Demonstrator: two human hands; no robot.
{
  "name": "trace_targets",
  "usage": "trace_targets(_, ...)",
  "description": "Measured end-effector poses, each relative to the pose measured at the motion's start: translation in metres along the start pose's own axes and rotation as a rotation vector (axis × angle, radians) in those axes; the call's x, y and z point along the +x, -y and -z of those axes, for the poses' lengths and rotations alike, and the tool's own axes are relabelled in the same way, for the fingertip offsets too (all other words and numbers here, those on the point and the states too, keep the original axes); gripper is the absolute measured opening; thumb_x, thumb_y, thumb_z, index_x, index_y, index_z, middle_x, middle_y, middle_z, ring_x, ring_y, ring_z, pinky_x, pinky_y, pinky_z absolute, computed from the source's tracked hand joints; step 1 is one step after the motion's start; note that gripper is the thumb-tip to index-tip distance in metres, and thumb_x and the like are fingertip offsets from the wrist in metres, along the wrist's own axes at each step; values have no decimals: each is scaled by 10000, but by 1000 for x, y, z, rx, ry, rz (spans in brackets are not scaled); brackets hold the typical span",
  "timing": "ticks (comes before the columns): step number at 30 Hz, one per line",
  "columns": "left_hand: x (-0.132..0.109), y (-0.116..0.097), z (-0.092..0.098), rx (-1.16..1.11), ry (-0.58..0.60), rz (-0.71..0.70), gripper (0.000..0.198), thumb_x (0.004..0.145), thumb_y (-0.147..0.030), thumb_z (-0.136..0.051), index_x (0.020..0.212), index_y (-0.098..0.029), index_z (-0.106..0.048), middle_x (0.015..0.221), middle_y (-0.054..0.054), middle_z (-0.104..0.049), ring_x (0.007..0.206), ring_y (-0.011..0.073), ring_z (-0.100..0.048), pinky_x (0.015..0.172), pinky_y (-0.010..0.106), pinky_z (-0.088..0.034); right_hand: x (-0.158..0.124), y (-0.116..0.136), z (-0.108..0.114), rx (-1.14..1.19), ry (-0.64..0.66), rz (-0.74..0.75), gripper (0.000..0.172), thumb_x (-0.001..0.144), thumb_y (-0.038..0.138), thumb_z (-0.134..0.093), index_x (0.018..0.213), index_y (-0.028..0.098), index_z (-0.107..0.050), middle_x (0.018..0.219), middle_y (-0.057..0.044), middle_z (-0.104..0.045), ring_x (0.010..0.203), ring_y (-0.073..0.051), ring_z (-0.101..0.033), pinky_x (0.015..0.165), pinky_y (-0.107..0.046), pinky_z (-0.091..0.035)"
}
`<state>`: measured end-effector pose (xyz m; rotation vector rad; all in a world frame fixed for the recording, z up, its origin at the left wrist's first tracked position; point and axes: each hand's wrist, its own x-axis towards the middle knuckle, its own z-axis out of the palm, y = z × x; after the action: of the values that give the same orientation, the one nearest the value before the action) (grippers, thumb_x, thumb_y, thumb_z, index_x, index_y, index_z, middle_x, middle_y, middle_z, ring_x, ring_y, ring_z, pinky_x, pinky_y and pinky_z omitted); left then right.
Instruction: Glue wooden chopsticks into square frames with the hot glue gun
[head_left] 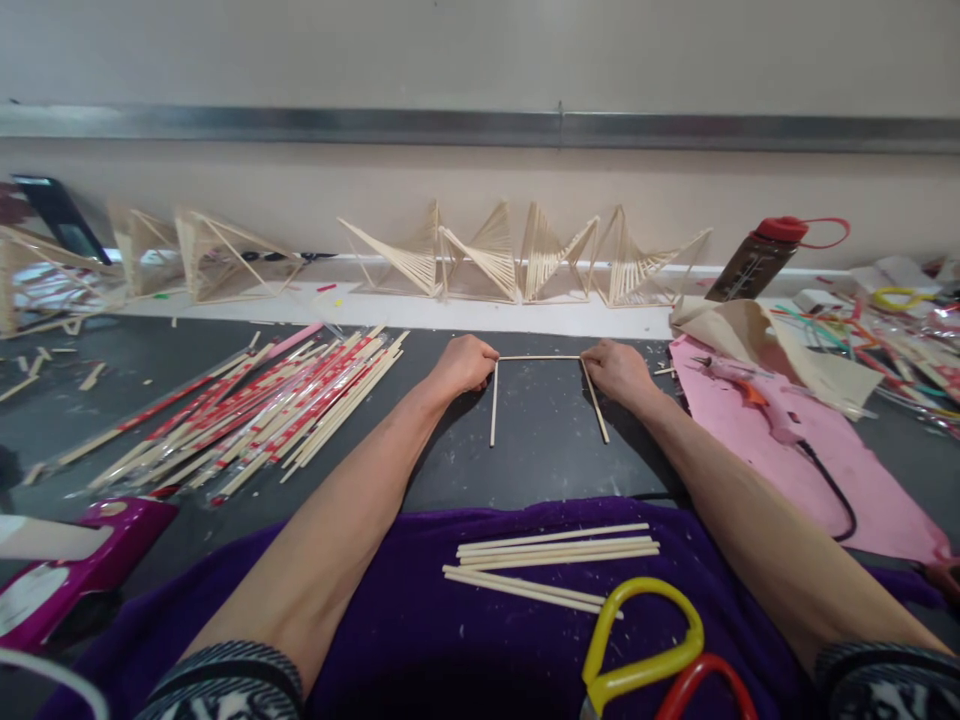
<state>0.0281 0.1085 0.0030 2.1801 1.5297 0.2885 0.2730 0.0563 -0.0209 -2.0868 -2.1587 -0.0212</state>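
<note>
Both arms reach forward over the dark table. My left hand (466, 364) is closed in a pinch at the left end of a thin wooden stick (540, 357) that runs crosswise. At its other end my right hand (619, 372) pinches in the same way. A second stick (493, 410) extends toward me from the left corner, and a third stick (596, 405) slants toward me from the right corner. Together they form three sides of a frame. The fingers hide how the sticks meet at the corners. Several loose sticks (555, 550) lie nearer me on purple cloth (405, 590).
Left lie wrapped chopsticks (255, 420) and a magenta tool (112, 550). Scissors (645, 670) rest in front. On the right, a pink glue gun (765, 400) lies on pink sheet (855, 500), near a bottle (757, 260). Stick models (480, 260) line the wall.
</note>
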Motion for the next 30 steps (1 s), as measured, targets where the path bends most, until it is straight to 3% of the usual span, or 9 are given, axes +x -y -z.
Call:
trace_targets(11,-2,-3,4,-23,-7,30,294,711,-177,-503,892,-182,-735,468,7,-596,463,109,-555,608,219,-449,-2,2,-1,104,-38,-55,336,834,243,-392,933,210,-711,989,-69,-690,919,-189,-606,734,-230,-407)
trace_targets(18,2,0,3,-162,-12,149,360,738,-225,-528,1064,-160,-667,552,37,-639,500,110,-597,522,191,-477,2,-2,-5,217,-84,-97,356,841,240,-371,950,230,-710,938,-4,-715,846,-132,-629,689,-178,-410)
trace_targets(30,4,1,2,-246,-2,188,361,722,-228,-562,1066,-160,-649,693,62,-681,522,98,-606,497,169,-478,3,-7,-9,278,-107,-93,371,819,197,-359,920,212,-715,825,0,-714,724,-125,-630,650,-181,-407)
